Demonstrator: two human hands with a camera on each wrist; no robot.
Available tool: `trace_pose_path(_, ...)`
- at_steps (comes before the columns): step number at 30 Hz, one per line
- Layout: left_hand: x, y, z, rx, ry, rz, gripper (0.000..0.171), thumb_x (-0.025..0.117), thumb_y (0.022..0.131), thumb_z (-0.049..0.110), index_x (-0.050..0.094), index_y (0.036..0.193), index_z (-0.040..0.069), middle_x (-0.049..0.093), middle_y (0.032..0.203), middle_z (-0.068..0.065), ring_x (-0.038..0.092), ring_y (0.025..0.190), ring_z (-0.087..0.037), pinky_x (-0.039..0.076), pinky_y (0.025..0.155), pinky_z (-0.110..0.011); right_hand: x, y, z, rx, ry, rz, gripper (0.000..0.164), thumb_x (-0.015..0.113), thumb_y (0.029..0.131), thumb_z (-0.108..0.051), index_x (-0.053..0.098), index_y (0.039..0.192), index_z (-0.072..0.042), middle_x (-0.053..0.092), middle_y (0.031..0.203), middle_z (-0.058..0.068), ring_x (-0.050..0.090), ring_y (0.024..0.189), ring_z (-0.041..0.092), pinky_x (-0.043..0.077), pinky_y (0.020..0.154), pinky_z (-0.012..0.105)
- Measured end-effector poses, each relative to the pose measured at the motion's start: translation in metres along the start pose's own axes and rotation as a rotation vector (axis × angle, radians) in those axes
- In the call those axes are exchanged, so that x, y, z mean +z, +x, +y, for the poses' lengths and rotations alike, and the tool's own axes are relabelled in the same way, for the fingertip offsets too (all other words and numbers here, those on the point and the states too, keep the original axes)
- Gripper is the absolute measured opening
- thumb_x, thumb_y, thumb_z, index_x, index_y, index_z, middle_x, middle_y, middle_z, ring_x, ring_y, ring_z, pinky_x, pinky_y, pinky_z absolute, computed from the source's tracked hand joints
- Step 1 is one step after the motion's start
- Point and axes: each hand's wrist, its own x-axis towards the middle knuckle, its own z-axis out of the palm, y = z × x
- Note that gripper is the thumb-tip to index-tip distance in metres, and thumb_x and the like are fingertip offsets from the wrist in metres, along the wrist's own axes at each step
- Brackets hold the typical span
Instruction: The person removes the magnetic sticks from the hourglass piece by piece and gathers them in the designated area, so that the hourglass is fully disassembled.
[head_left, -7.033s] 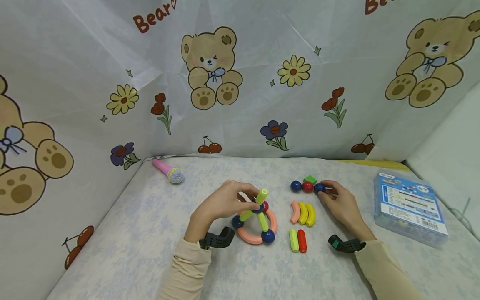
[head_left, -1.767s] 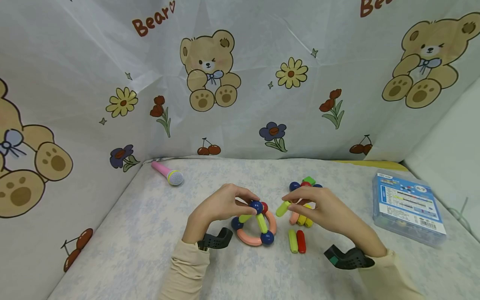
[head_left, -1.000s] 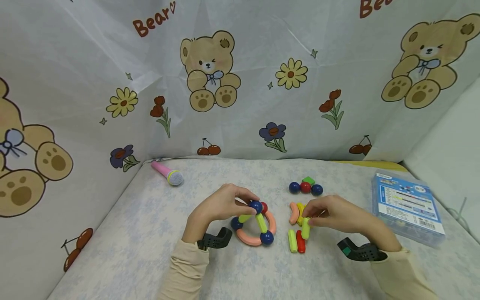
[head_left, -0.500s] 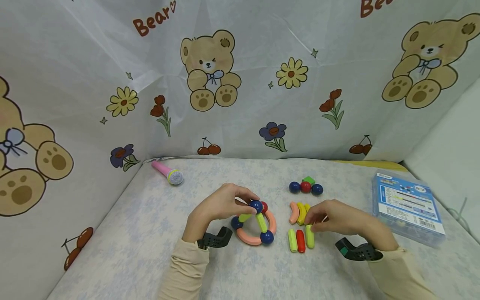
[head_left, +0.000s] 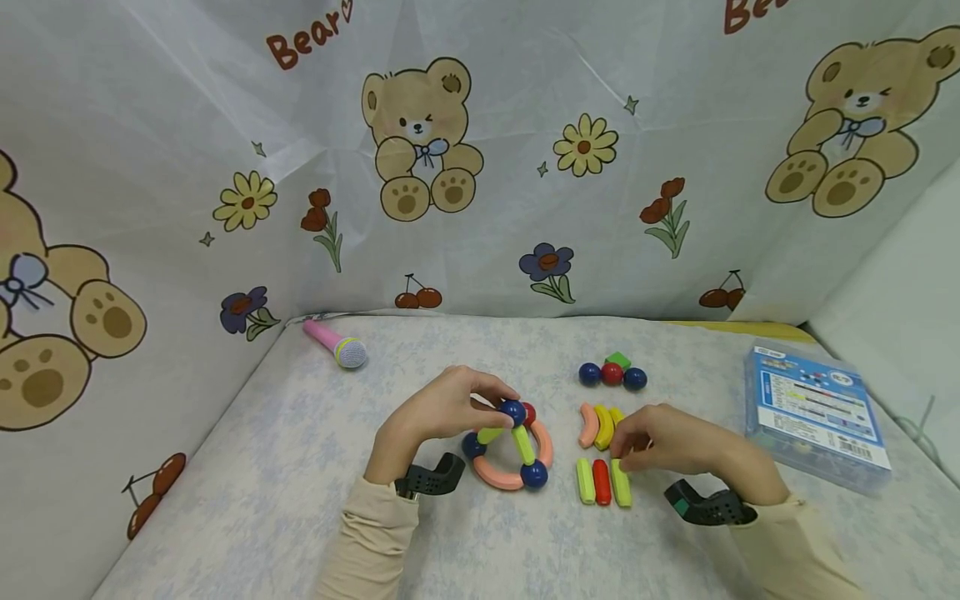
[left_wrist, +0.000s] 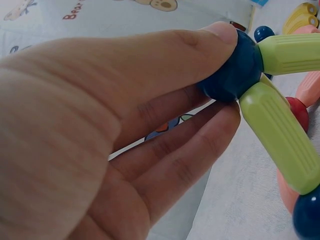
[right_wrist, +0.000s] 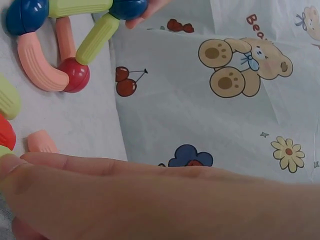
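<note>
My left hand [head_left: 450, 406] pinches a dark blue ball [left_wrist: 235, 70] between thumb and fingers. It is the top of a pyramid of light green rods [left_wrist: 280, 137] on a ring of pink curved rods [head_left: 498, 477], with blue balls and a red ball [right_wrist: 75, 75] at the ring's joints. My right hand [head_left: 663, 440] pinches the upper end of a light green rod [head_left: 622, 485] lying on the table. That rod is at the right of a row with a red rod [head_left: 602, 482] and another green rod [head_left: 585, 481]. In the right wrist view the fingertips are cut off by the edge.
Behind the row lie a pink curved rod [head_left: 588, 425] and yellow curved rods [head_left: 603, 427]. Farther back sit two blue balls, a red ball [head_left: 612, 374] and a green piece [head_left: 618, 359]. A clear plastic box [head_left: 817, 417] is at right, a pink toy microphone [head_left: 335, 343] at back left.
Earlier a green rod stood on the top blue ball and my right hand was at a loose blue ball. My right hand then carried a green rod rightward and laid it beside the red one.
</note>
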Motion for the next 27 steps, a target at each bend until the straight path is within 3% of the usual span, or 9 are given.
trace_pose_path(5, -0.0006, 0.0003, 0.0005, 0.003, 0.004, -0.001, 0.029, 0.077, 0.094, 0.01, 0.075, 0.123, 0.008, 0.075, 0.116, -0.005, 0.071, 0.109, -0.019, 0.058, 0.089, -0.024, 0.0024, 0.0025, 0.0008, 0.002, 0.003, -0.008, 0.008, 0.078, 0.091, -0.014, 0.076, 0.097, -0.019, 0.07, 0.093, -0.01, 0.059, 0.079, 0.006, 0.053, 0.07, 0.024)
trace_pose_path(15, -0.0015, 0.0, 0.0001, 0.012, 0.006, -0.005, 0.028, 0.077, 0.094, 0.012, 0.075, 0.122, 0.006, 0.076, 0.113, -0.006, 0.073, 0.107, -0.023, 0.059, 0.088, -0.025, 0.0067, 0.0047, -0.0042, 0.116, 0.03, -0.029, 0.02, 0.086, 0.083, -0.01, 0.074, 0.097, -0.019, 0.067, 0.089, -0.006, 0.059, 0.08, 0.015, 0.053, 0.069, 0.024)
trace_pose_path(27, -0.001, 0.0001, 0.0011, 0.006, 0.01, -0.001, 0.028, 0.077, 0.094, 0.013, 0.076, 0.122, 0.007, 0.076, 0.114, -0.005, 0.071, 0.109, -0.018, 0.058, 0.088, -0.024, 0.0065, 0.0053, -0.0063, 0.098, -0.007, -0.021, 0.018, 0.086, 0.083, -0.012, 0.074, 0.096, -0.019, 0.067, 0.087, -0.008, 0.057, 0.078, 0.013, 0.052, 0.069, 0.023)
